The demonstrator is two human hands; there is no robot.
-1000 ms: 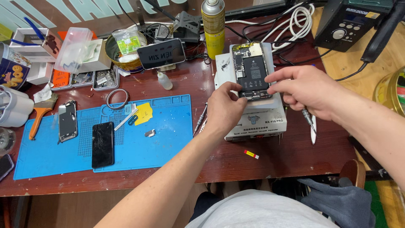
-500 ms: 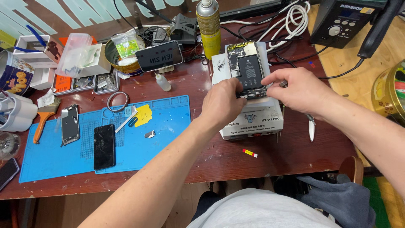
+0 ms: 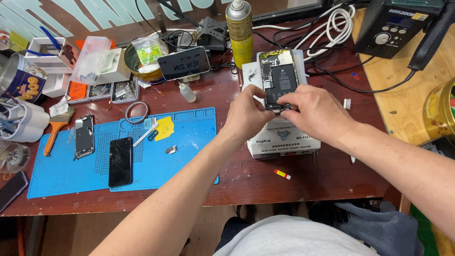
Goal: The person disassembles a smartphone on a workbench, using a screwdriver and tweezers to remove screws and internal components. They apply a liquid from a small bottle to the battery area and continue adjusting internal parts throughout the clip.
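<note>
An opened phone (image 3: 279, 76) with its black battery and circuit board showing lies on a white box-shaped device (image 3: 284, 142) on the dark red table. My left hand (image 3: 247, 114) pinches at the phone's lower left corner. My right hand (image 3: 315, 114) presses its fingertips on the phone's lower edge, covering that end. Whether either hand holds a small tool is hidden by the fingers.
A blue work mat (image 3: 61, 166) at left carries a black phone screen (image 3: 120, 161), a phone frame (image 3: 84, 136), a yellow pick (image 3: 165, 128) and small parts. A yellow spray can (image 3: 239, 28), parts trays (image 3: 102, 90), white cables (image 3: 336, 23) and a black station (image 3: 393, 26) stand behind.
My hands have stayed at the phone's lower end; the left fingers have closed in on its corner. The camera view has shifted slightly.
</note>
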